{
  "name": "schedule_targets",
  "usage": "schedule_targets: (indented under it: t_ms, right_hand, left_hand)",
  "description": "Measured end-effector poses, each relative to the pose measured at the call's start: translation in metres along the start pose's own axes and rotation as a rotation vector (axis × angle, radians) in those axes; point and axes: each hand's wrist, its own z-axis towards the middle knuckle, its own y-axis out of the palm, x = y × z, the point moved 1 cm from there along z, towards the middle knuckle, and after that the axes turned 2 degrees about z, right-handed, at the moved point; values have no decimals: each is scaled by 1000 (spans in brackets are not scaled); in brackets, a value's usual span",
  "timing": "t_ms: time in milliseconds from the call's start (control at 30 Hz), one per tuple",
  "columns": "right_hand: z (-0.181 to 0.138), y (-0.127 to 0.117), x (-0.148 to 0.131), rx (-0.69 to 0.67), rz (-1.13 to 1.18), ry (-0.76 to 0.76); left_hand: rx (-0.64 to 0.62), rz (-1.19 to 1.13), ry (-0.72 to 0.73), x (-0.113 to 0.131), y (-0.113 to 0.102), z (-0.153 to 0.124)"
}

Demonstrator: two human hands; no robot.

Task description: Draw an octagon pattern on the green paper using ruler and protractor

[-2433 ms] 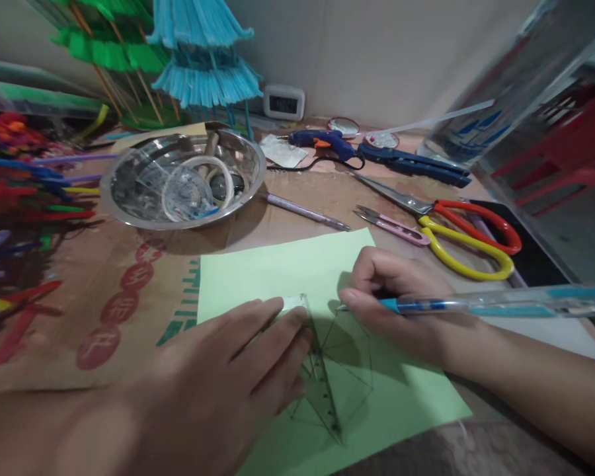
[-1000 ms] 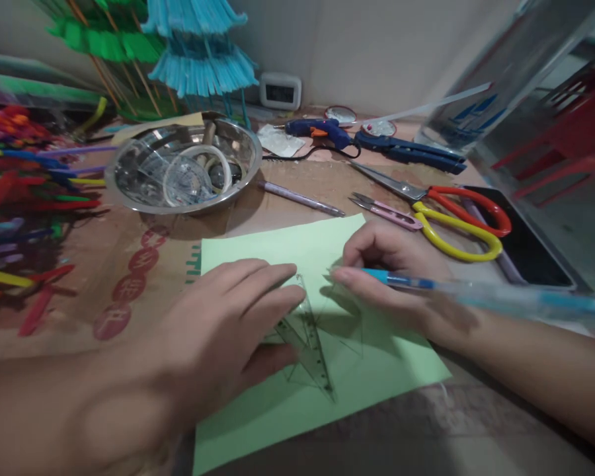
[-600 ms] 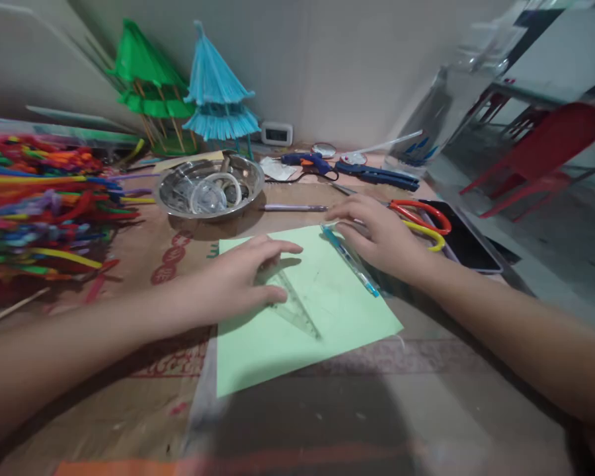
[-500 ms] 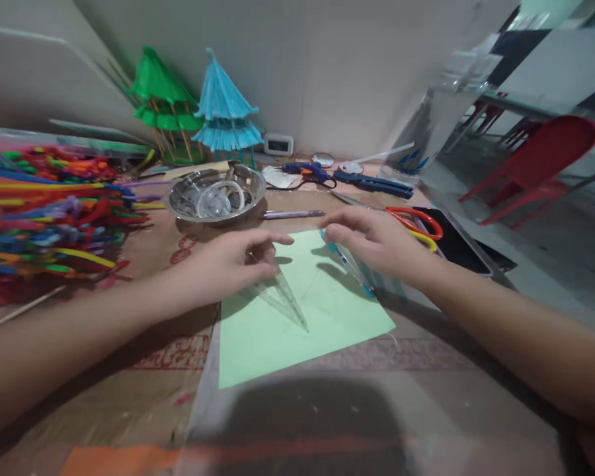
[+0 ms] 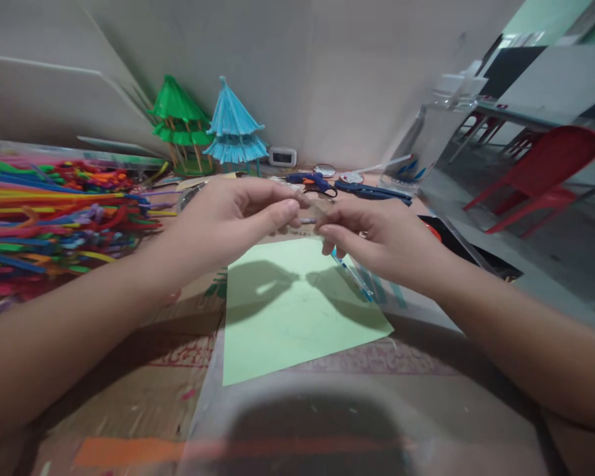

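Note:
My left hand (image 5: pixel 228 221) and my right hand (image 5: pixel 377 235) are raised above a light green sheet of paper (image 5: pixel 272 344), fingertips pinched close together. Between them is a clear set square (image 5: pixel 313 203), mostly hidden by the fingers, its edge seen only faintly. Both hands grip it, one from each side. Below my right hand, a pen with blue ends (image 5: pixel 354 276) lies along the paper's right edge. Shadows of both hands fall across the sheet.
Colourful pipe cleaners (image 5: pixel 69 225) pile up at the left. Green (image 5: pixel 178 109) and blue (image 5: pixel 234 122) tiered umbrella-like models stand by the wall. A glue gun (image 5: pixel 312 182), dark-blue pliers-like tool (image 5: pixel 374 192) and black tablet-like slab (image 5: pixel 456 244) lie behind my hands. A red chair (image 5: pixel 540 165) stands right.
My left hand has lifted the set square off the paper and up. My right hand has left the pen's side and now grips the set square too. The view has shifted slightly.

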Motion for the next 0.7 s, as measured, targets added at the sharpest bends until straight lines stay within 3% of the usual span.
schedule_targets:
  t_ms: [333,700]
  right_hand:
    - [-5,7,6,-37,-40,-29]
    - [-5,0,25,171,-282,-204]
  left_hand:
    - [137,-7,-58,-7,-3,-5]
    - [83,311,-70,-7,-14,-2]
